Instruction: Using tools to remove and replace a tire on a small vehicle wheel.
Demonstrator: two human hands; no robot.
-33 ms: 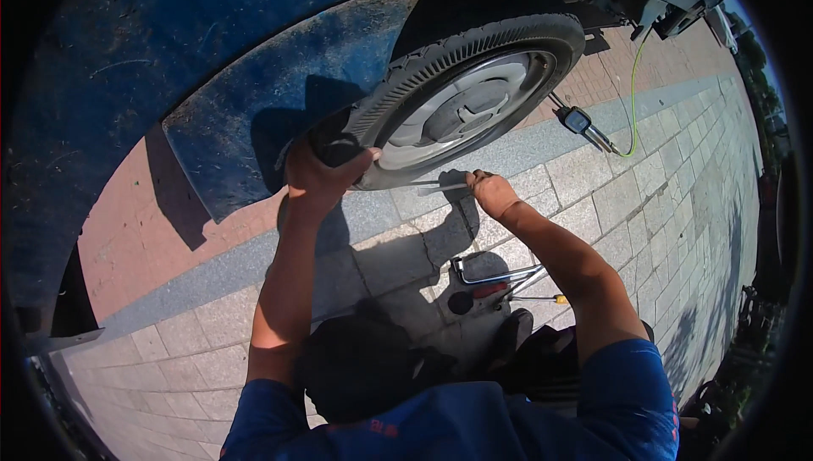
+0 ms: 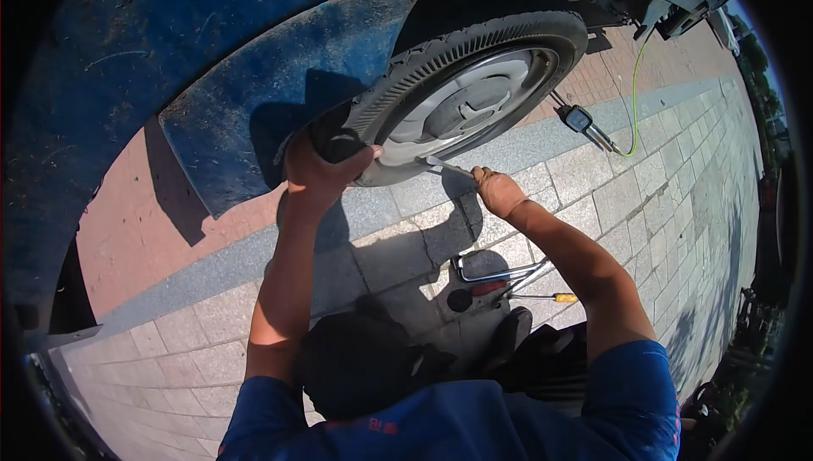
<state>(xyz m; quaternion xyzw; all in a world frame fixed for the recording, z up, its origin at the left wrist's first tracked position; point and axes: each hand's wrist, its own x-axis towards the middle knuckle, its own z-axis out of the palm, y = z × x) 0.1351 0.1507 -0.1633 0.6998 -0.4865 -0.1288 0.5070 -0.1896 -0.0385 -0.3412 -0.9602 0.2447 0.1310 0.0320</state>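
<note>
A wheel with a worn black tire [image 2: 373, 114] and a silver rim [image 2: 461, 110] is fitted under the blue vehicle body. My left hand [image 2: 320, 169] grips the tire's lower left edge, its thumb lying across the sidewall and its other fingers partly hidden in shadow. My right hand [image 2: 500, 192] is closed around a slim metal bar [image 2: 449, 166] with a flattened bright end. That end reaches the lower part of the wheel, near the rim edge. Whether it touches the rim or the tire I cannot tell.
On the paving by my foot lie a bent chrome wrench [image 2: 500, 276], a yellow-handled screwdriver [image 2: 563, 298], a red-handled tool [image 2: 489, 288] and a round black piece [image 2: 460, 300]. A gauge [image 2: 577, 119] with a green hose [image 2: 635, 114] rests beyond the wheel. A blue panel [image 2: 229, 139] hangs at left.
My right hand has shifted slightly right, and the bar's flattened end has risen from below the tire to the wheel's lower edge. My left hand keeps its grip.
</note>
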